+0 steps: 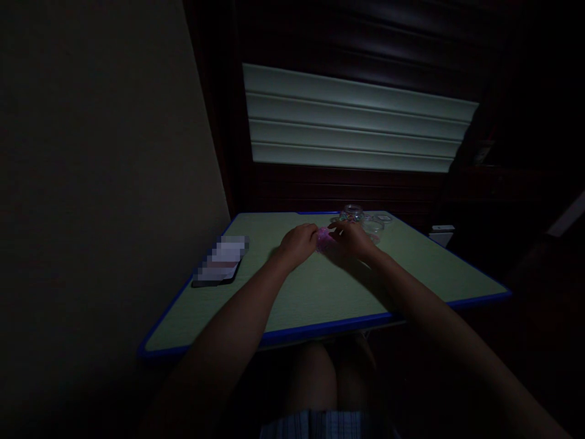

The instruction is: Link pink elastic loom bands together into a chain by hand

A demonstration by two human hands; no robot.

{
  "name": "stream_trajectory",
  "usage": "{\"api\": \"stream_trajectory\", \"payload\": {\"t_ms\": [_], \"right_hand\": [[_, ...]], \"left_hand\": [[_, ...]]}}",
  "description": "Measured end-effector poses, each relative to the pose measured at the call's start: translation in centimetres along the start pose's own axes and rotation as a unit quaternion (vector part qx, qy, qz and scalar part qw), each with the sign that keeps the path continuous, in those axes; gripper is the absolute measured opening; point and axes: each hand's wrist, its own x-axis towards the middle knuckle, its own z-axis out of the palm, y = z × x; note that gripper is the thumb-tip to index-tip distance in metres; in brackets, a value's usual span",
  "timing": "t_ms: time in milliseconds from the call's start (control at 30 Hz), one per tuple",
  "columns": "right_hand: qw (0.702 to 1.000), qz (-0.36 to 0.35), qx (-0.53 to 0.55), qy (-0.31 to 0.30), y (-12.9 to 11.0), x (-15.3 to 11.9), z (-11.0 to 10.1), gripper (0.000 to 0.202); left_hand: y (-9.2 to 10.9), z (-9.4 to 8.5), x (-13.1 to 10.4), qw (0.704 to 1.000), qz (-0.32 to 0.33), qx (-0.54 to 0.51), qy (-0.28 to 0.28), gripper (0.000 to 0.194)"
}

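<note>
A small pink, shiny, see-through thing lies on the table between my hands; its kind is too dim to make out. My left hand is closed at its left edge, the fingertips holding it. Bent over its right side is my right hand, with thumb and fingers drawn together in a pinch. Whatever sits between those fingertips is too small to see. Just behind my right hand stands a clear jar with small colourful pieces inside. A clear round container with something pinkish in it is partly hidden by that hand.
The green table has a blue raised edge. A phone-like flat object, its screen pixelated, lies at the left side. A clear lid-like piece rests at the back right. A wall closes in on the left.
</note>
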Motion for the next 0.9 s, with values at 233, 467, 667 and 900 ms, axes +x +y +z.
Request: {"api": "stream_trajectory", "payload": {"t_ms": [233,467,667,900], "right_hand": [[0.999,-0.039,0.004,-0.018,-0.17,-0.11,0.07,0.032],[0.998,-0.066,-0.019,-0.004,0.30,0.13,0.09,0.022],[0.997,-0.073,-0.029,0.002,0.09,0.13,0.04,0.020],[0.997,-0.065,-0.024,0.018,-0.09,0.12,-0.18,0.018]], "left_hand": [[0.42,-0.25,-0.13,1.000,0.014,-0.025,0.003,0.024],[0.41,-0.11,-0.15,0.999,0.015,-0.036,0.000,0.023],[0.31,-0.06,-0.13,0.999,0.021,-0.040,0.009,0.021],[0.10,0.03,-0.02,0.996,0.004,-0.083,0.027,0.022]]}}
